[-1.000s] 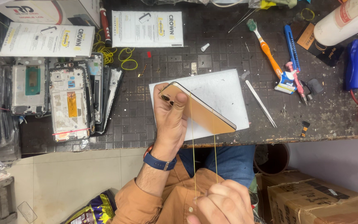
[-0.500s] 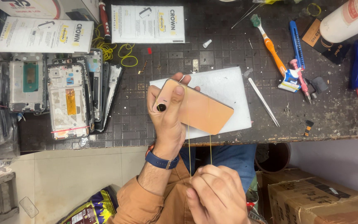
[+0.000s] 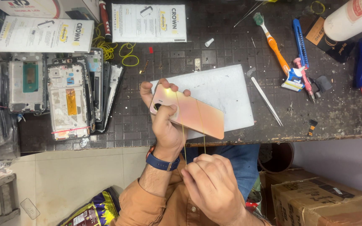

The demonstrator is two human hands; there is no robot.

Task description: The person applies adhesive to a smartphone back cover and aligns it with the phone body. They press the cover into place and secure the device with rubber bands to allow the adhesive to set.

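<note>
A phone with a peach-gold back (image 3: 191,112) is gripped by the left hand (image 3: 164,121), held tilted above the near edge of the table (image 3: 147,134), its camera end at ten o'clock and its far end at four o'clock. The thumb is pressed on the back near the camera, and fingertips are seen curling over the far edge. A thin yellow rubber band (image 3: 185,138) is looped across the phone's back, two strands being drawn taut toward six o'clock. The strands are pinched by the right hand (image 3: 212,186), which is closed into a loose fist just below the table edge, at five o'clock from the phone. The hands are kept apart, joined only by the band.

Under the phone a white pad (image 3: 225,90) is laid flat on the table. At nine o'clock a stack of stripped phone frames (image 3: 68,98) is seen, with loose yellow rubber bands (image 3: 118,52) at eleven o'clock. Two printed white boxes (image 3: 149,23) are lined along the far edge. At two o'clock an orange-handled brush (image 3: 273,44) and a blue cutter (image 3: 300,39) are spotted, with slim tweezers (image 3: 267,101) just beside the pad at three o'clock. A blue watch band (image 3: 162,161) is worn on the left wrist.
</note>
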